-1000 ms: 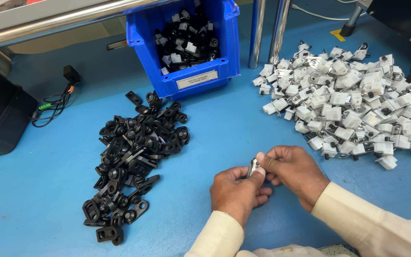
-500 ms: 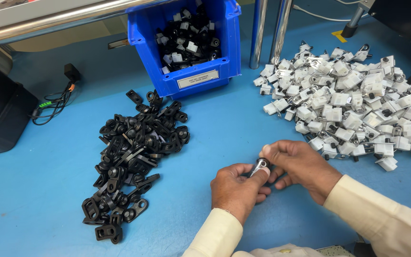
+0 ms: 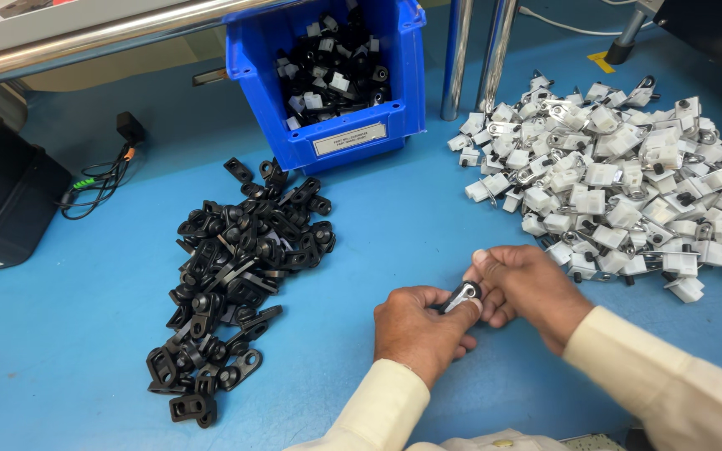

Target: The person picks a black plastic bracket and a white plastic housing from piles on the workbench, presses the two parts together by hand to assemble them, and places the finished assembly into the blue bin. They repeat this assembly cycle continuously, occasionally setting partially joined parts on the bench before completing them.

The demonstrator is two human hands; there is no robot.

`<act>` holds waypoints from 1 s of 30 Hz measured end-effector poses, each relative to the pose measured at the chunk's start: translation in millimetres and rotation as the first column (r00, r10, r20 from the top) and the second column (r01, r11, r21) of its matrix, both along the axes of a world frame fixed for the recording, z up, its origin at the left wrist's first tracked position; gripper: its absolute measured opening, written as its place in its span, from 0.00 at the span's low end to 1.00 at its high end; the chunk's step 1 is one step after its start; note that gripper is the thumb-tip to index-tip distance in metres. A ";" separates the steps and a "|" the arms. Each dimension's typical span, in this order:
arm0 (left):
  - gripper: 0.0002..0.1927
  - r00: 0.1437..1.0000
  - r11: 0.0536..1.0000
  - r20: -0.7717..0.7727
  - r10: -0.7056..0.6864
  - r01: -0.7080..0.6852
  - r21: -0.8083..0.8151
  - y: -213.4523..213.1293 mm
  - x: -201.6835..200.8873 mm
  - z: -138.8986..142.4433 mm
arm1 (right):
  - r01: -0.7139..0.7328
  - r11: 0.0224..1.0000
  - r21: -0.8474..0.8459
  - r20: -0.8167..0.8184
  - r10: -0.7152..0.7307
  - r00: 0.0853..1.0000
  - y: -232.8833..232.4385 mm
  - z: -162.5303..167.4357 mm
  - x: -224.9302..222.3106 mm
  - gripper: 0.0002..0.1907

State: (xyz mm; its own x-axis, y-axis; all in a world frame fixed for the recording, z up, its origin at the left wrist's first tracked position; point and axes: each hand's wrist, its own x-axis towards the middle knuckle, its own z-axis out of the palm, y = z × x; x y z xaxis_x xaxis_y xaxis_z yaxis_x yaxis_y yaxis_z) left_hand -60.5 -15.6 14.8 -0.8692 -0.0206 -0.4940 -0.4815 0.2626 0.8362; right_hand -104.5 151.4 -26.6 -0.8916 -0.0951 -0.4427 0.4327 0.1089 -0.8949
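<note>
My left hand (image 3: 418, 327) and my right hand (image 3: 525, 288) meet over the blue table (image 3: 77, 334), near its front edge. Between their fingertips they pinch one small part (image 3: 463, 295), a metal loop with a black piece on it. Both hands grip it together. A heap of black plastic parts (image 3: 236, 267) lies to the left of my hands. A heap of white parts with metal loops (image 3: 628, 184) lies to the right, close to my right hand.
A blue bin (image 3: 327, 125) holding mixed black and white parts stands at the back centre. Two metal posts (image 3: 478, 50) rise beside it. A black box (image 3: 2, 196) and a cable with a plug (image 3: 106, 171) sit at the left edge.
The hands have turned the small part between the fingers, so its metal loop now faces up. Both heaps lie as before.
</note>
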 end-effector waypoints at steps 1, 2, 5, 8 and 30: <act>0.17 1.000 1.000 0.001 -0.001 0.001 0.007 -0.6 -1.1 -1.0 | -0.046 0.999 0.029 0.009 0.046 0.999 3.2 1.4 -1.4 0.16; 0.17 1.000 1.000 0.009 -0.012 0.012 0.010 -1.1 -2.9 -1.6 | -0.093 0.994 0.057 0.020 0.092 0.996 8.0 3.8 -2.2 0.15; 0.17 0.998 0.998 0.008 -0.057 0.057 -0.003 -1.2 -6.2 -1.9 | -0.233 0.964 0.132 -0.001 0.235 0.972 11.2 8.7 -5.3 0.12; 0.17 0.995 0.994 -0.018 -0.095 0.094 -0.050 -0.4 -4.8 0.5 | -0.283 0.927 0.246 -0.093 0.313 0.945 3.7 12.6 -6.4 0.11; 0.17 0.987 0.964 0.159 0.030 -0.070 0.255 -9.4 -15.2 -11.8 | -0.153 0.883 0.444 -0.350 0.328 0.877 17.3 10.2 27.4 0.23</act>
